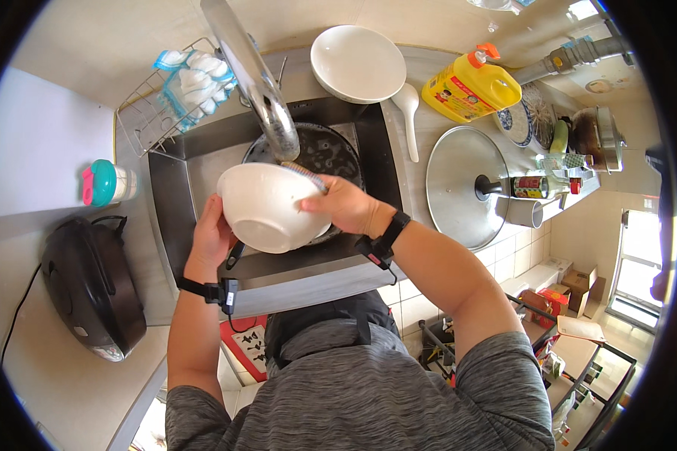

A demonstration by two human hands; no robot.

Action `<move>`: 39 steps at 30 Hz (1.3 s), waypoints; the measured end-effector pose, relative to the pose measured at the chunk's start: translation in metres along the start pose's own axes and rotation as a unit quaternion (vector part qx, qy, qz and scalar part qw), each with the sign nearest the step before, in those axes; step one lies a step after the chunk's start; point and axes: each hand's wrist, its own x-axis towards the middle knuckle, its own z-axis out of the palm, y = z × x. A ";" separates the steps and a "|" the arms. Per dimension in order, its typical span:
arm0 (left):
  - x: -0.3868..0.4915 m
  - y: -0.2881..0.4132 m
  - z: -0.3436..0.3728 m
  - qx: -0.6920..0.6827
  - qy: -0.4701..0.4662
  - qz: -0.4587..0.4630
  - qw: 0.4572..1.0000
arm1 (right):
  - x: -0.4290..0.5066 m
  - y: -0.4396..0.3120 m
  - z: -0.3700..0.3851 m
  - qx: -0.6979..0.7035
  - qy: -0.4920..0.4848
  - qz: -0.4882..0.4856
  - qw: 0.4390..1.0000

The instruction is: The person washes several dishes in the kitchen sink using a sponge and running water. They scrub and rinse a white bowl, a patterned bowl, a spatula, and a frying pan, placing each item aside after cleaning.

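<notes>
A white bowl [268, 211] is tilted over the sink [166, 186], its outer base facing me. My left hand [211, 228] supports the bowl's left side. My right hand [347, 206] grips the right side, thumb on the outer wall. A striped edge [306, 172], perhaps a cloth, shows at the rim by my right fingers; the bowl's inside is hidden. Just beyond the bowl hangs the end of the chrome faucet [282, 141]. Below, a dark frying pan [330, 152] with liquid and bubbles lies in the sink, partly covered by the bowl and hands.
Behind the sink stand a large white bowl [358, 63] and a white spoon [408, 115]. To the right are a yellow detergent jug [462, 90], a glass lid [462, 186] and a glass bottle [539, 187]. Leftward are a wire rack [141, 121] with cloths [194, 84], a shaker cup [107, 183] and a rice cooker [90, 287].
</notes>
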 end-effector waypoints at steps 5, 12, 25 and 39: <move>-0.023 0.016 -0.009 0.032 -0.067 -0.003 0.997 | 0.026 0.005 -0.033 0.068 0.030 -0.019 0.997; -0.049 0.002 0.020 0.048 0.042 0.043 0.997 | 0.066 0.029 -0.083 -0.618 0.298 -0.045 0.726; -0.051 0.005 0.023 0.082 0.158 0.086 0.980 | 0.106 0.072 -0.086 -0.583 0.186 0.075 0.788; -0.024 -0.027 0.053 0.198 0.054 0.090 0.975 | 0.066 0.004 0.024 -0.477 0.178 -0.249 0.824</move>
